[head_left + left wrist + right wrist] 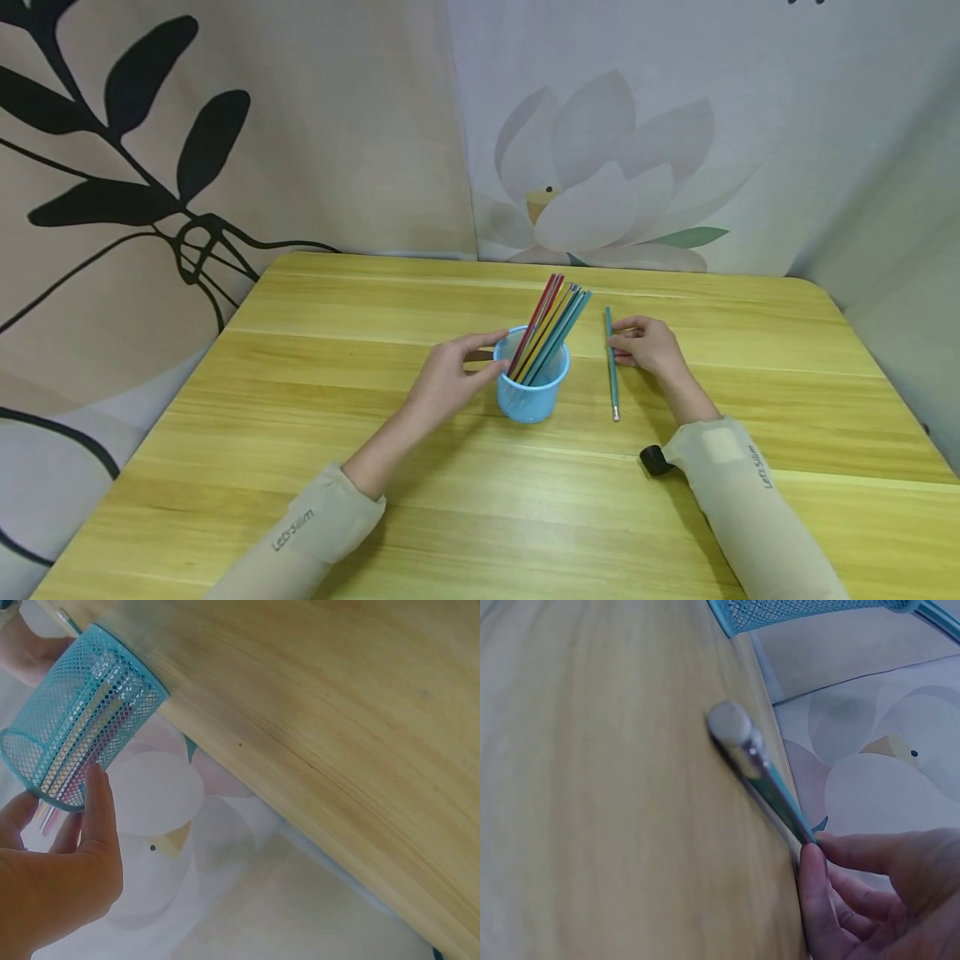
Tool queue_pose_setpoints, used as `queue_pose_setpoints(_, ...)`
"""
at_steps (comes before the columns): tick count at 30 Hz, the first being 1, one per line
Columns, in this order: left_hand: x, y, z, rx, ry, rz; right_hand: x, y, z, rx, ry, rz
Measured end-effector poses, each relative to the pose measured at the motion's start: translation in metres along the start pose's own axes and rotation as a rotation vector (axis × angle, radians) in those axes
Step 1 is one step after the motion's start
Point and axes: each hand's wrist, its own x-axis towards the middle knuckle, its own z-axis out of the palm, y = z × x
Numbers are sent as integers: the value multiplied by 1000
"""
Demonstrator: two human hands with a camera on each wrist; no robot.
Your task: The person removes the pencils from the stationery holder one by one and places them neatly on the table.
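A light blue mesh pencil cup point(528, 406) stands upright on the table, with several red, yellow and teal pencils point(551, 329) leaning to the right in it. My left hand point(448, 373) holds the cup by the left side of its rim, and the left wrist view shows the thumb and fingers at the rim of the mesh cup point(82, 712). Right of the cup lies a single teal pencil point(613, 383), its eraser end toward me. Between thumb and fingers my right hand point(648, 346) pinches this pencil point(780, 796) near its middle.
The wooden table point(420, 533) reaches back to a wall point(375, 125) printed with leaves and a pale flower. A small black device point(656, 460) sticks out from the right sleeve point(738, 483), close above the table.
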Motion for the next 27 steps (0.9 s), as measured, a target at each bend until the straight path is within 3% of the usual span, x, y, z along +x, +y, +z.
queue_pose_setpoints(27,2,0,-1,2,-15,-12,3,0,2,-69,35,-19)
